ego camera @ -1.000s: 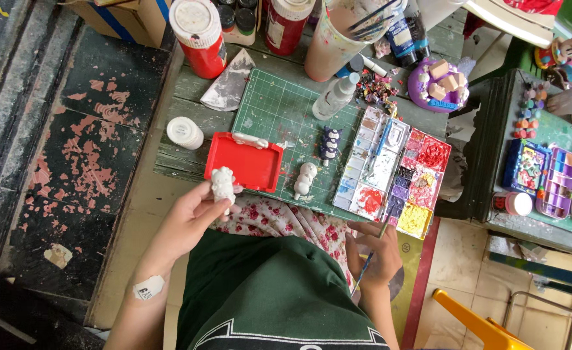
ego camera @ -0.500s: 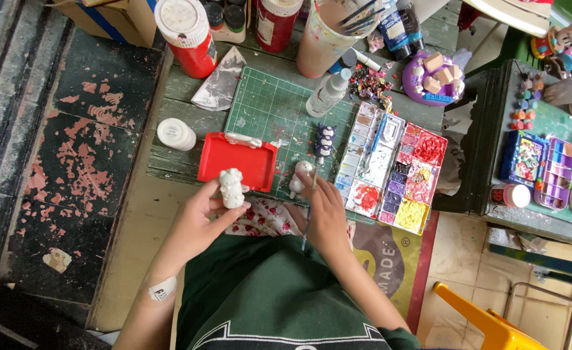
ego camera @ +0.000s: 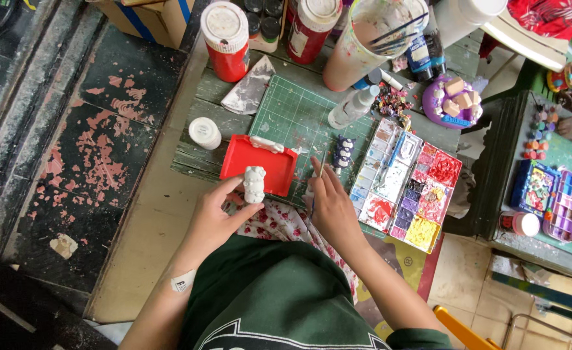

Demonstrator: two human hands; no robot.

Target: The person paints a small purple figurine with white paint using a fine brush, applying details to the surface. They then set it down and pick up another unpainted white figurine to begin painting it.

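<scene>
We see the left hand [ego camera: 216,217] pinching a small white figure [ego camera: 255,184] upright, just in front of the red tray [ego camera: 260,165]. The right hand [ego camera: 330,206] rests on the green mat [ego camera: 296,116] beside the paint box [ego camera: 412,188], gripping a thin brush [ego camera: 312,206] (mostly hidden).

At the top left I see a brown cardboard box [ego camera: 148,16] with a blue stripe — near it stands a red paint bottle [ego camera: 226,39] with a white label, and a second red bottle [ego camera: 312,29].
</scene>
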